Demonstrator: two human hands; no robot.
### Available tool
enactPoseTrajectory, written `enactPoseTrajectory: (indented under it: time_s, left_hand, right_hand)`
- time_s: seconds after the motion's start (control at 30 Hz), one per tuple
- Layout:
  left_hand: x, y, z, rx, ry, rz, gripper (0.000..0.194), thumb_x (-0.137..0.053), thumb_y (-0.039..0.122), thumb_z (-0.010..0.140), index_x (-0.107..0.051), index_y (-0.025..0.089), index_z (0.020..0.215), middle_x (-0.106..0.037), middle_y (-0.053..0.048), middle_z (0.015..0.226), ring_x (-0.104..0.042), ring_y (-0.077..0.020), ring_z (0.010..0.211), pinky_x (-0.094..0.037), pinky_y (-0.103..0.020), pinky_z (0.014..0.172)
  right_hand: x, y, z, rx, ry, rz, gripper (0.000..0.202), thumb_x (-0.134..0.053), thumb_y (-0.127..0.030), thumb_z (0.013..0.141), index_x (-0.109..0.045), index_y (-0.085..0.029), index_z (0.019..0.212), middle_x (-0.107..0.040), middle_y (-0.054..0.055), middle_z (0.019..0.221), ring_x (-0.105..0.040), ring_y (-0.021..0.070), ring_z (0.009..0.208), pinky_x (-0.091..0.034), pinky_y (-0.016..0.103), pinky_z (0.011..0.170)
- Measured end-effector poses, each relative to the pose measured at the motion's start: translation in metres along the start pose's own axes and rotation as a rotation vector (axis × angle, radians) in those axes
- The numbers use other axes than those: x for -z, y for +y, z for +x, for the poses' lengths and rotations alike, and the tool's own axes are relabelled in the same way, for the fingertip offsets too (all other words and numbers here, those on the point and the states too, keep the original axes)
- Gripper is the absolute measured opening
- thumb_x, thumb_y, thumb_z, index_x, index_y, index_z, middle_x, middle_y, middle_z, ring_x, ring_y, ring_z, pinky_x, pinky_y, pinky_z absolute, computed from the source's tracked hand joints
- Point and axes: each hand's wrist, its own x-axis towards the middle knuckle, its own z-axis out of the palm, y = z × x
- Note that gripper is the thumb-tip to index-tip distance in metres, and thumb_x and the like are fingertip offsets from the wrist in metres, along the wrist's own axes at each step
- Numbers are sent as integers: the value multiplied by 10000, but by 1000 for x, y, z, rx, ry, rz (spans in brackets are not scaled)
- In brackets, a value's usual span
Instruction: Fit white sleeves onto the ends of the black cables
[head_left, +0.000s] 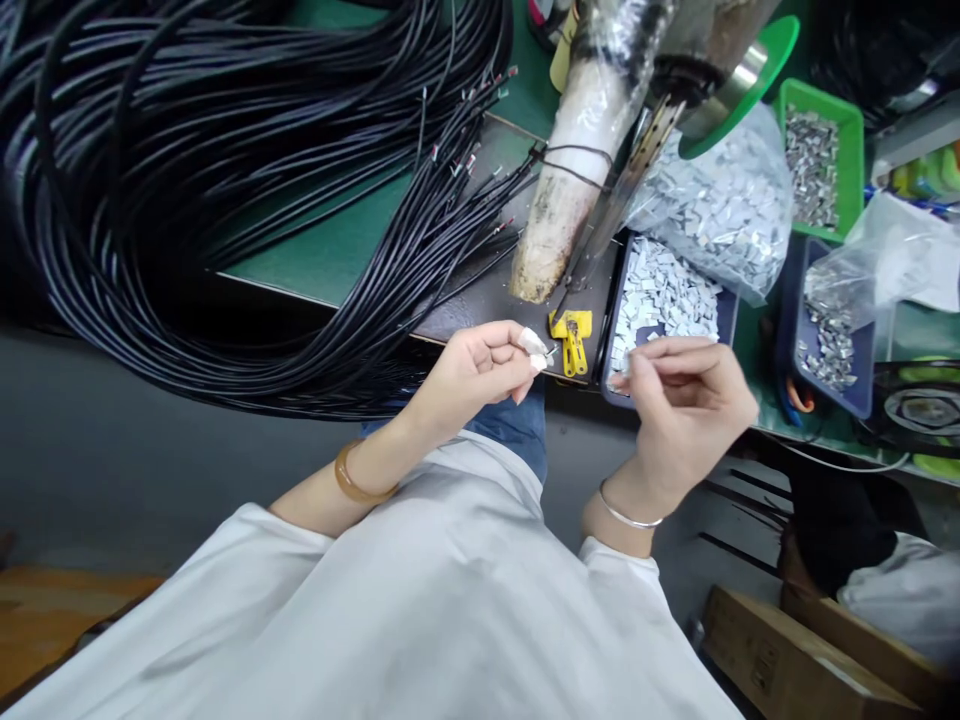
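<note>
My left hand is closed in a pinch just off the bench edge. White wrapping covers its fingertips, and a thin, shiny tip pokes out between them; the rest of that piece is hidden. To the right, my right hand pinches thumb and fingers together over the near edge of a dark blue tray of small white rectangular pieces. Whatever its fingertips hold is too small to make out. Between the hands, a yellow plastic tool lies on the bench.
Black cables in a thick bundle cover the left side. Behind the hands stands a plastic-wrapped post. At right are a bag of white pieces, a green bin and a blue bin of metal pieces. Cardboard boxes sit below.
</note>
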Motion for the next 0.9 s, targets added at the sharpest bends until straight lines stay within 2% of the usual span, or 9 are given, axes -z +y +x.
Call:
enactPoseTrajectory:
  time_s: [0.07,0.17,0.33,0.47,0.57,0.63,0.73,0.83,0.9]
  left_hand:
    - [-2,3,-1,-27,14,36,194,-775,274,775,-618,162,793,-556,46,546,-463,-59,467,-326,-188,442]
    - [-6,7,-3,-55,16,90,194,-789,279,775,-646,148,778,-581,38,579,-513,-64,497,-413,-188,487]
    - [-7,7,-4,-133,8,156,130,-752,215,809,-658,128,783,-603,25,607,-523,-56,526,-438,-160,508]
    - [-9,-1,-5,-200,1,193,189,-733,292,850,-632,135,820,-609,20,623,-543,-64,543,-449,-160,527]
    - [-11,-9,-8,-256,64,270,172,-642,302,925,-584,159,849,-590,31,619,-540,-70,545,-444,-168,534]
    - [-12,-12,-10,-364,135,410,114,-620,242,937,-585,166,859,-597,32,656,-530,-67,564,-431,-170,550]
    - [-10,-14,-10,-605,220,678,59,-644,159,912,-625,159,856,-613,29,695,-470,-57,556,-394,-181,553]
    - [-7,-14,-8,-792,235,870,76,-625,130,927,-653,152,859,-632,19,694,-470,-68,564,-386,-198,569]
    - [-6,-14,-7,-857,219,951,100,-602,128,944,-659,152,865,-654,5,708,-515,-81,595,-402,-209,601]
  right_hand:
    - [-10,-10,-9,38,-52,71,123,-713,-189,847,-623,-234,777,-685,-12,825,-677,141,720,-594,290,610]
    - [-21,-11,-14,72,-134,72,72,-679,-185,881,-694,-236,833,-731,12,918,-709,161,883,-614,313,716]
    - [-25,-3,-13,12,-252,175,92,-687,-159,878,-724,-243,885,-748,5,958,-716,137,896,-612,275,725]
    - [-28,-1,-17,28,-235,172,85,-686,-155,877,-714,-236,874,-742,9,971,-719,143,899,-620,283,733]
    - [-35,-1,-24,190,-103,50,150,-701,-114,851,-722,-249,914,-750,10,998,-721,159,934,-631,339,831]
    - [-38,-1,-27,251,-48,3,204,-710,-87,836,-732,-254,951,-755,10,1017,-720,161,950,-627,357,880]
    - [-38,0,-29,163,-85,50,195,-709,-102,852,-741,-257,968,-754,10,1015,-722,159,948,-635,358,872]
    - [-34,0,-26,84,-117,90,156,-708,-133,866,-745,-255,956,-748,14,1013,-724,161,947,-645,351,843]
    - [-32,-1,-25,47,-137,113,131,-702,-142,872,-742,-247,940,-742,18,1009,-728,159,934,-647,331,802]
